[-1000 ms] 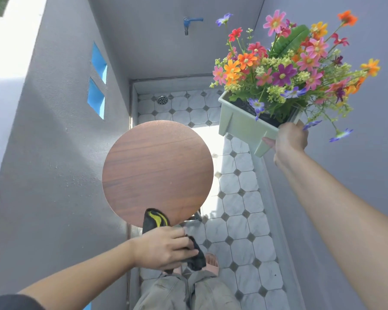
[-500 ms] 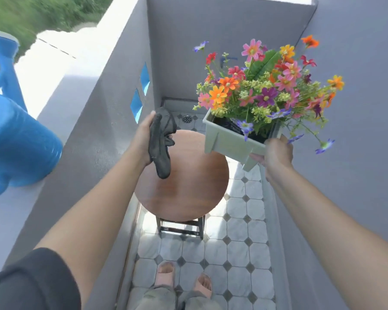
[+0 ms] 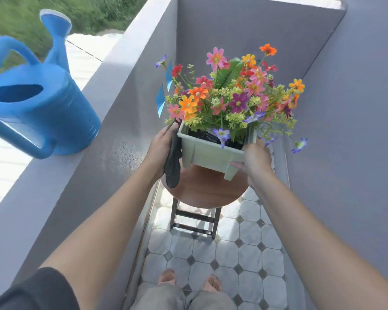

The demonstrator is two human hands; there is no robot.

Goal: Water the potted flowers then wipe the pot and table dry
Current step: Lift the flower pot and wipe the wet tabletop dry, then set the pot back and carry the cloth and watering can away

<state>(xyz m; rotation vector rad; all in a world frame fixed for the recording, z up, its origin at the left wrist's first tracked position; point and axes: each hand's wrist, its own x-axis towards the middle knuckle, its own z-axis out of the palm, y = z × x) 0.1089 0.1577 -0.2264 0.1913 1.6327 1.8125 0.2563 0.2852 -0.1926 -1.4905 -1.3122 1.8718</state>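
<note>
A pale green square pot (image 3: 208, 153) full of colourful flowers (image 3: 231, 95) hangs just above a round wooden table (image 3: 202, 191). My right hand (image 3: 254, 162) grips the pot's right side near its foot. My left hand (image 3: 161, 151) holds a dark cloth (image 3: 174, 166) and presses it against the pot's left side. The cloth hangs down past the table's left edge. I cannot tell whether the pot's feet touch the tabletop.
A blue watering can (image 3: 40, 104) stands on the grey ledge (image 3: 61, 166) at the left. Grey walls close in the narrow space on both sides and at the back. Tiled floor (image 3: 244, 249) lies below, with my sandalled feet at the bottom.
My right hand brought the pot down and left over the table. My left hand carried the cloth from the table's near edge up to the pot's left side. The view tilted up.
</note>
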